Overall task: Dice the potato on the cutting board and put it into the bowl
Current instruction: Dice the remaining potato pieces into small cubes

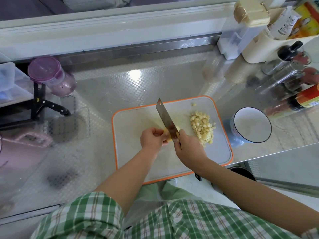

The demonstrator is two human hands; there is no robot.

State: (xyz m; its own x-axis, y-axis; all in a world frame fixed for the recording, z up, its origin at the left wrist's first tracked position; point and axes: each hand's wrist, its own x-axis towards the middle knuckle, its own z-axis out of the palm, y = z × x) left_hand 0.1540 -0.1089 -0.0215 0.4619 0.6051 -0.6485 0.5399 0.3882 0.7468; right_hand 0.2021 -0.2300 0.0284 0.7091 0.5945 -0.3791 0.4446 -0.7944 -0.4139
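A white cutting board with an orange rim (131, 121) lies on the steel counter. A heap of diced potato (202, 128) sits on its right half, with a few stray bits at the far right corner. My left hand (152, 138) pinches a small remaining piece of potato (166, 132) with curled fingers. My right hand (188, 149) grips the handle of a cleaver (164, 117), whose blade stands against that piece, tip pointing away from me. A white bowl with a dark rim (252, 124) stands empty just right of the board.
Spice shakers, sauce bottles and a cream holder (284, 69) crowd the right rear. A purple-lidded jar (51, 75) and a black-handled knife in a rack (51, 107) stand at the left. A pink object (25, 144) lies at the left. The counter edge runs below the board.
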